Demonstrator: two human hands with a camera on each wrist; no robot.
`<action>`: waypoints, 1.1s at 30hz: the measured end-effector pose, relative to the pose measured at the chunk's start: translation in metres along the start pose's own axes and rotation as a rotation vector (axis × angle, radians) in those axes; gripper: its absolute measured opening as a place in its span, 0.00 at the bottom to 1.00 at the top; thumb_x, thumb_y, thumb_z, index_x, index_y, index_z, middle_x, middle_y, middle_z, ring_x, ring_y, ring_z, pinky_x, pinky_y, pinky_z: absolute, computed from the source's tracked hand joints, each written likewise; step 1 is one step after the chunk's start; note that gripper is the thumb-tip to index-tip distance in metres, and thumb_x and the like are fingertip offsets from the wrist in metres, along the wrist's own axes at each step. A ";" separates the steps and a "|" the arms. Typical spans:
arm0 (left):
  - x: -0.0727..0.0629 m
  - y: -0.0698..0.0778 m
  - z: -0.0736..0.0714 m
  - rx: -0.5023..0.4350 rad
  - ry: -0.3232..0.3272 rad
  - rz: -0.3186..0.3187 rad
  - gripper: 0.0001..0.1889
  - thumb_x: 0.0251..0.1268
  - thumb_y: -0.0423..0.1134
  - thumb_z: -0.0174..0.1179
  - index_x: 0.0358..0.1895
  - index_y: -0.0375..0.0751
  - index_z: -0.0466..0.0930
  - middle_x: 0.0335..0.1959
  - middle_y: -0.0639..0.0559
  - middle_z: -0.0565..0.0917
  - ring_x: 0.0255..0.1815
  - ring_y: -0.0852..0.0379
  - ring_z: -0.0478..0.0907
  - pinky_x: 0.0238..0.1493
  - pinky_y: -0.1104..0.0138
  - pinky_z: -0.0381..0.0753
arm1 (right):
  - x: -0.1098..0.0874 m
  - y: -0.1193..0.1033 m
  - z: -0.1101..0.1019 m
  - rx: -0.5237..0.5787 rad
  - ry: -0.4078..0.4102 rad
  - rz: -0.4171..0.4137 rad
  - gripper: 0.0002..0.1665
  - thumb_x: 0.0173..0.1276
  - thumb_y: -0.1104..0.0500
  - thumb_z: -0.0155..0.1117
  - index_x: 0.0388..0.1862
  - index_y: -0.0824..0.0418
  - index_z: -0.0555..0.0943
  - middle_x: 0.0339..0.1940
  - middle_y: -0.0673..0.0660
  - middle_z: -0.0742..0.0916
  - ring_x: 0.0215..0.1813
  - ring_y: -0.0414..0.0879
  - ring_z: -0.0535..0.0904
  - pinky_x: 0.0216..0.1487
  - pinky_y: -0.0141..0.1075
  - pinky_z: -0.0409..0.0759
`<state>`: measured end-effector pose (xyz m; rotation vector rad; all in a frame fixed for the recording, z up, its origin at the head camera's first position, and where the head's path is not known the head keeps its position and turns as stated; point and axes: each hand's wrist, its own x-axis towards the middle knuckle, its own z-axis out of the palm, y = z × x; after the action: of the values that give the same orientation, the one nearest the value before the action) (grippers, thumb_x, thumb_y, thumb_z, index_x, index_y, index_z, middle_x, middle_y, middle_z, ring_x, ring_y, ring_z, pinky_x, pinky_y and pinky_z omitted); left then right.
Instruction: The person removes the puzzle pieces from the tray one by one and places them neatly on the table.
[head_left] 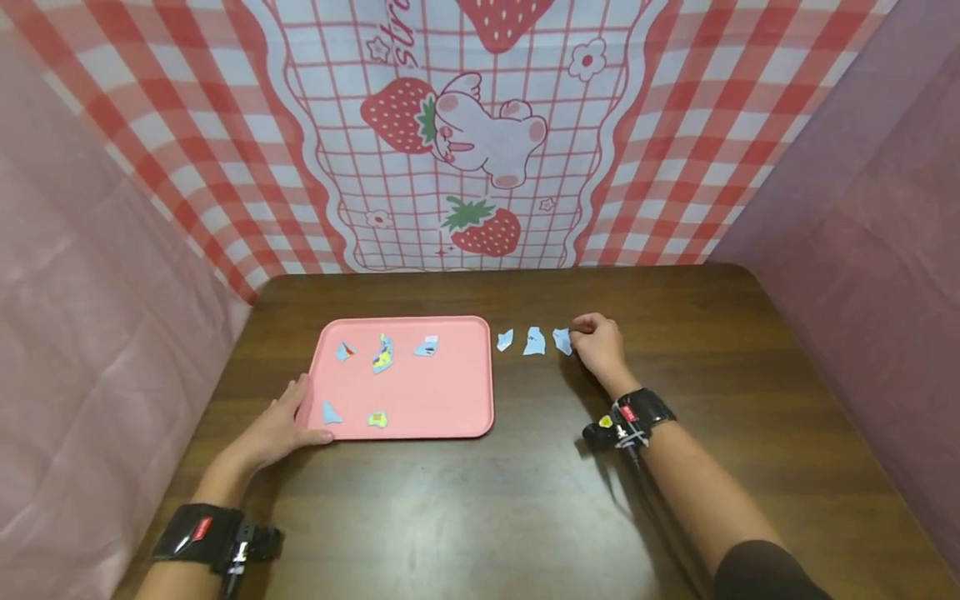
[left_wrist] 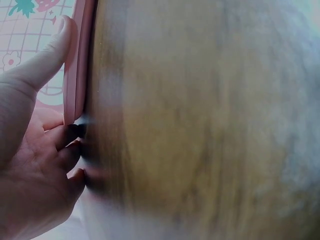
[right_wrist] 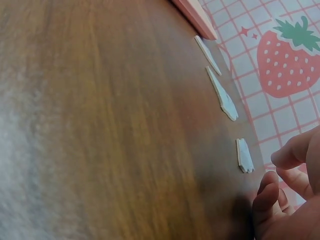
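Observation:
My left hand point(head_left: 273, 429) holds the near left corner of a pink tray point(head_left: 450, 392), thumb along the near rim and fingers at the left side. Several small flat torn-looking pieces lie in the tray, among them a blue and yellow piece point(head_left: 383, 354) and a yellow piece point(head_left: 377, 419). Right of the tray, three pale blue pieces form a row on the table: a left one point(head_left: 505, 340), a middle one point(head_left: 534, 341) and a right one point(head_left: 562, 341). My right hand point(head_left: 600, 346) is beside the right one, fingers loosely bent, nothing between them in the right wrist view.
A small yellow piece point(head_left: 605, 422) shows by the right wrist camera point(head_left: 598, 437), whose cable trails along the forearm. The brown wooden table point(head_left: 435, 517) ends at a strawberry-print cloth point(head_left: 480, 217) behind, with pink cloth point(head_left: 97, 250) hanging at the sides.

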<state>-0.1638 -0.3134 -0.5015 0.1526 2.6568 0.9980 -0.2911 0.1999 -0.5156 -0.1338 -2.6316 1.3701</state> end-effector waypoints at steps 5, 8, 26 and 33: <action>0.000 -0.002 0.000 0.010 0.013 0.017 0.65 0.54 0.54 0.75 0.78 0.22 0.36 0.77 0.20 0.41 0.78 0.25 0.34 0.72 0.32 0.36 | -0.001 -0.001 0.003 -0.002 0.024 -0.005 0.15 0.60 0.65 0.62 0.45 0.70 0.85 0.42 0.66 0.89 0.46 0.57 0.83 0.49 0.42 0.77; 0.001 -0.002 0.000 0.014 0.019 0.021 0.65 0.54 0.54 0.75 0.78 0.22 0.36 0.77 0.20 0.42 0.78 0.25 0.34 0.72 0.33 0.36 | -0.003 -0.002 0.004 -0.001 0.047 0.007 0.13 0.60 0.65 0.61 0.42 0.68 0.86 0.41 0.65 0.88 0.46 0.57 0.82 0.48 0.43 0.76; 0.001 -0.004 0.001 -0.018 0.028 0.029 0.65 0.54 0.51 0.76 0.77 0.20 0.37 0.77 0.20 0.41 0.78 0.25 0.34 0.73 0.33 0.34 | -0.019 -0.031 0.022 -0.009 0.062 -0.019 0.13 0.59 0.62 0.63 0.43 0.65 0.84 0.40 0.65 0.77 0.42 0.55 0.71 0.43 0.44 0.68; 0.001 -0.003 -0.002 -0.010 0.024 0.018 0.64 0.53 0.53 0.76 0.78 0.23 0.38 0.77 0.21 0.42 0.78 0.25 0.34 0.72 0.33 0.35 | -0.021 -0.043 0.027 0.010 0.087 -0.059 0.12 0.58 0.64 0.62 0.41 0.66 0.84 0.36 0.62 0.75 0.41 0.55 0.71 0.42 0.44 0.67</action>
<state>-0.1655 -0.3166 -0.5022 0.1639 2.6765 1.0258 -0.2760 0.1503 -0.4977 -0.1105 -2.5371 1.3274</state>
